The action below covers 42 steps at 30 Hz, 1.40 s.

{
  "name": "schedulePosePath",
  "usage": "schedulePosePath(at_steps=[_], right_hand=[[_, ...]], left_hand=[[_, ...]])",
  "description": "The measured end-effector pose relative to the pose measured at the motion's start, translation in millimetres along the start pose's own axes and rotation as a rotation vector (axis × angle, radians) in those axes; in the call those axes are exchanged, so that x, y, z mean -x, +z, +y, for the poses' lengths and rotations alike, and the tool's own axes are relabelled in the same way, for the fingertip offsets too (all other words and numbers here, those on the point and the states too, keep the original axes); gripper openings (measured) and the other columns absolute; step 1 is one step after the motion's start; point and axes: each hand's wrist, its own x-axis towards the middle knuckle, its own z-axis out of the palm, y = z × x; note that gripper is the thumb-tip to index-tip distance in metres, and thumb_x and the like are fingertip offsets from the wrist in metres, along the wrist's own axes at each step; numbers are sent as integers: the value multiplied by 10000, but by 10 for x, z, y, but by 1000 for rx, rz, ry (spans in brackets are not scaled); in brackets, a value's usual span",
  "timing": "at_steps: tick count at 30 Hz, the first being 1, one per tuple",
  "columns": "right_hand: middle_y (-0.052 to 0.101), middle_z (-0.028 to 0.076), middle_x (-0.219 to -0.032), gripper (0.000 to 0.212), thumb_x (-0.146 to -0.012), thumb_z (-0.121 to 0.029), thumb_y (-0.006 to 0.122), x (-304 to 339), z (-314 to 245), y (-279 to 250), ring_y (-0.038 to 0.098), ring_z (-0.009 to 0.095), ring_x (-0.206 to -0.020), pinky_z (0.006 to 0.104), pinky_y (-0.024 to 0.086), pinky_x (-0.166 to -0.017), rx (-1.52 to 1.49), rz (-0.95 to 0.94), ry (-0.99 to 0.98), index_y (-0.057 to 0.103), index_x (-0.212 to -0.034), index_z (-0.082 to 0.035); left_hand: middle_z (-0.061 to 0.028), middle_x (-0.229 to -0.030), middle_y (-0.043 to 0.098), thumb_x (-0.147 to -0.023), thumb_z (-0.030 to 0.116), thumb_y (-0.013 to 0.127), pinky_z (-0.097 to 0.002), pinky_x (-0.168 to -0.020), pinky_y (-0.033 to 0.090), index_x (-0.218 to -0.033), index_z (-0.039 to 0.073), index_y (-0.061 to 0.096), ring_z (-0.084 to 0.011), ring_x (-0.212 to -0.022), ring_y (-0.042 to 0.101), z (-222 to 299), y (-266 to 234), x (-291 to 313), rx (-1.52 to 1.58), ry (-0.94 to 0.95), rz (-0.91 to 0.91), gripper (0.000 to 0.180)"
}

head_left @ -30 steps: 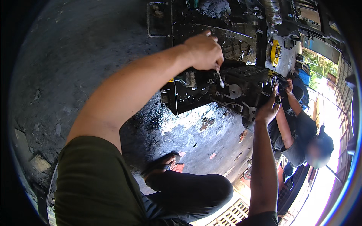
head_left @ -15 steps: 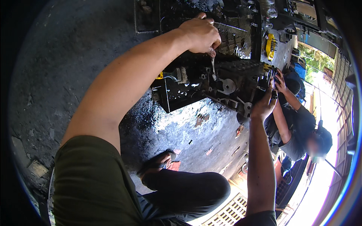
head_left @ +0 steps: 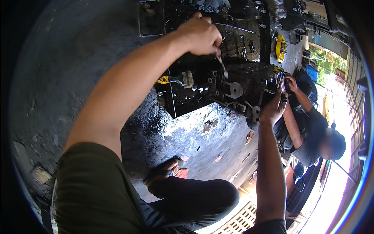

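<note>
My left hand (head_left: 200, 36) is closed round the end of a slim, light-coloured tool (head_left: 222, 64). The tool points down at a dark, greasy engine block (head_left: 249, 80); its tip is too small to tell its kind. Round metal faces (head_left: 235, 89) show on the block's near side. My right hand (head_left: 271, 111) grips the block's right end, its fingers partly hidden. Close by, another person's hand (head_left: 291, 83) is at the same end. A yellow-handled paintbrush (head_left: 176, 80) lies left of the block on a black tray (head_left: 167, 102).
Beyond the block, a yellow brush with dark bristles (head_left: 280, 48) lies at the far right. The other person (head_left: 307, 136) crouches on the right. The dark floor (head_left: 187, 144) has wet, shiny patches. A slatted drain grate (head_left: 241, 220) is near my knee.
My left hand has shifted slightly left, and the tool's tip has moved up and right along the block. More of the paintbrush now shows. My right hand stays in place.
</note>
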Motion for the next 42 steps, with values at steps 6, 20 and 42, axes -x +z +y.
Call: schedulePosePath(at_steps=[6,20,42], right_hand=[[596,190,-1445,403,-1091,-165,473,7,-238,-25,561,255,-1323,356,399,-1146,79,-10,95,586,-1424,32],[666,216,-1299,453,-1073,-318,557,36,-254,-9,626,332,-1169,419,451,-1046,33,55,-19,610,-1353,34],[654,258,-1342,519,-1055,-345,580,39,-365,3,615,401,-1232,440,431,-1073,84,82,20,580,-1380,60]], left_hand=[[-24,-1039,764,-884,517,768,-508,-1119,369,-953,208,821,-260,-1191,622,42,-10,-17,46,44,-3,321],[-46,-1009,789,-915,621,709,-564,-1051,427,-1024,227,804,-292,-1072,718,154,92,46,235,-113,-20,419],[-18,-1096,735,-837,582,772,-589,-1168,328,-954,245,803,-337,-1321,572,607,-91,-396,-27,17,141,358]])
